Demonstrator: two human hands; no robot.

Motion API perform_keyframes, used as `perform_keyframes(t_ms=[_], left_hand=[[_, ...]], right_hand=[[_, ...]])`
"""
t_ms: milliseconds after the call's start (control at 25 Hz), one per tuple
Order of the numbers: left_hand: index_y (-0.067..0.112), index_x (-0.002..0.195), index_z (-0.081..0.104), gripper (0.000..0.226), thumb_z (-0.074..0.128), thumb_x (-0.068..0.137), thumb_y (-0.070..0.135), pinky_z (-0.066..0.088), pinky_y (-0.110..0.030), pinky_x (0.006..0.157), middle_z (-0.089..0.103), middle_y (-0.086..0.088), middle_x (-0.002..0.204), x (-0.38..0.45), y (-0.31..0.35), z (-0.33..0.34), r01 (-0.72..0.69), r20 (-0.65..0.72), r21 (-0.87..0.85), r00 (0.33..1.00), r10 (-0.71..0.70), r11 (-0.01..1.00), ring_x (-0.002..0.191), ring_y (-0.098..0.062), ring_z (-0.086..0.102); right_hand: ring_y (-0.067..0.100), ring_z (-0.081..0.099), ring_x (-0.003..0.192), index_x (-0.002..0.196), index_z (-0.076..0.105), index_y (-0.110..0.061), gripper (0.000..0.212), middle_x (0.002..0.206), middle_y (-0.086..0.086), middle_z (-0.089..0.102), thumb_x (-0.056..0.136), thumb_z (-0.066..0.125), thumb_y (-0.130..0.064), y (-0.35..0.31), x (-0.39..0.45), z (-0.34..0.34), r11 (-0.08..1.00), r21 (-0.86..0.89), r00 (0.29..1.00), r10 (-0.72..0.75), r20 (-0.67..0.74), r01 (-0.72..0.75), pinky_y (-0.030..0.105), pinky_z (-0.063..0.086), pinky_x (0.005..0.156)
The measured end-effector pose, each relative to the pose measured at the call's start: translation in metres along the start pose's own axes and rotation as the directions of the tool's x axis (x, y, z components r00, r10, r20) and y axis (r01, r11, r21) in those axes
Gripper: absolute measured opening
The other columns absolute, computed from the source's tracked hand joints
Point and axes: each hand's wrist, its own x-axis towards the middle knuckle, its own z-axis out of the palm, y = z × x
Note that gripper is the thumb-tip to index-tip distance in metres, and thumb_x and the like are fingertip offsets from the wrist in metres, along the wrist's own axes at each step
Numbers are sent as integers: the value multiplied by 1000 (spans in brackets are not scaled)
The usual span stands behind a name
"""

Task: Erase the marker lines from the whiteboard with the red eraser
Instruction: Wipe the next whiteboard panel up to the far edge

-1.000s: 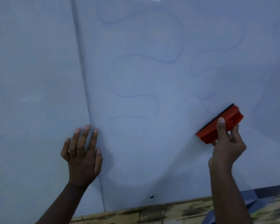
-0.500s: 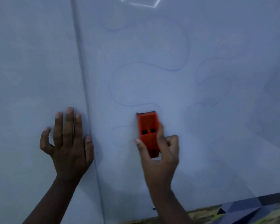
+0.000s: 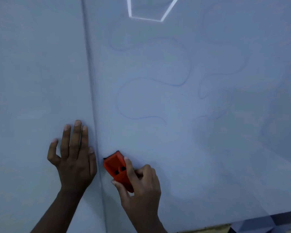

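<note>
The whiteboard (image 3: 175, 148) fills nearly the whole view. My right hand (image 3: 139, 187) grips the red eraser (image 3: 117, 169) and presses it against the board's lower middle, close to the vertical seam (image 3: 92, 101). Faint blue wavy marker lines (image 3: 141, 117) curve across the board above and to the right of the eraser. My left hand (image 3: 74, 155) lies flat on the panel left of the seam, fingers straight and pointing up.
A bright ceiling-light reflection (image 3: 149, 15) shows at the top of the board. The board's lower edge (image 3: 242, 219) runs along the bottom right, with a strip of floor below it.
My right hand swept the eraser from the right side leftward and down to the seam. The lowest left loop of the line is gone. My left hand shifted slightly left.
</note>
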Motion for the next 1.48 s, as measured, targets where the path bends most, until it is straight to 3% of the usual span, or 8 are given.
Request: perform_keyframes(t_ms=[320, 600, 760, 920, 1040, 1240, 1400, 1480], left_hand=[[3, 164, 35, 57, 39, 109, 18, 18, -51, 125, 24, -10, 176, 2, 0, -1, -2, 5, 14, 1000, 2, 1000, 162, -31, 26], [7, 165, 33, 58, 40, 109, 19, 20, -51, 124, 23, -7, 177, 4, 0, -6, 5, 24, 12, 1000, -6, 1000, 162, -28, 26], [7, 159, 44, 53, 44, 108, 21, 20, -44, 119, 38, -11, 169, 13, 4, -13, 59, 22, 9, 998, -59, 998, 156, -29, 34], [7, 157, 48, 51, 44, 109, 21, 19, -41, 107, 43, -13, 165, 68, 4, -20, 51, -28, -15, 998, -52, 999, 147, -33, 40], [6, 161, 42, 52, 41, 111, 20, 21, -47, 114, 35, -13, 171, 128, -4, -23, 5, -66, -31, 998, -7, 999, 158, -30, 31], [6, 165, 34, 55, 36, 112, 20, 17, -58, 123, 25, -13, 175, 153, -6, -15, 19, -55, 6, 998, -19, 1000, 163, -31, 22], [7, 166, 31, 56, 33, 113, 22, 17, -59, 124, 22, -13, 176, 151, -6, -15, 12, -39, 15, 999, -12, 1000, 164, -30, 20], [6, 166, 32, 56, 32, 113, 23, 17, -59, 124, 23, -13, 176, 151, -6, -14, 15, -47, 16, 999, -15, 1000, 164, -30, 21]], right_hand=[[17, 49, 78, 140, 60, -34, 66, 91, -2, 50, 83, 72, -64, -14, 60, -19, 996, -16, 994, -83, -69, 82, 36, 49, 60], [19, 61, 70, 139, 62, -34, 73, 88, -3, 48, 74, 73, -67, 61, 105, -83, 923, 250, 876, 362, -317, -291, 43, 59, 64], [12, 63, 74, 139, 64, -26, 74, 92, 5, 57, 76, 76, -63, 110, 139, -128, 869, 387, 798, 458, -391, -309, 9, 50, 69], [-7, 57, 73, 141, 62, -27, 68, 99, 5, 62, 82, 78, -58, 131, 170, -155, 855, 391, 778, 489, -395, -339, 9, 46, 72], [3, 59, 77, 142, 60, -27, 67, 97, 5, 59, 83, 78, -56, 128, 149, -146, 859, 367, 767, 494, -409, -358, 16, 48, 76], [26, 62, 81, 142, 61, -24, 70, 92, 6, 54, 82, 79, -56, 108, 126, -126, 830, 425, 715, 540, -445, -363, 0, 43, 68], [25, 59, 73, 139, 64, -16, 64, 88, 10, 53, 86, 78, -49, 75, 190, -124, 909, 315, 760, 405, -509, -273, 7, 43, 68], [25, 59, 73, 140, 63, -19, 67, 89, 6, 49, 84, 75, -54, 42, 206, -111, 946, 253, 811, 309, -497, -205, 28, 52, 69]])
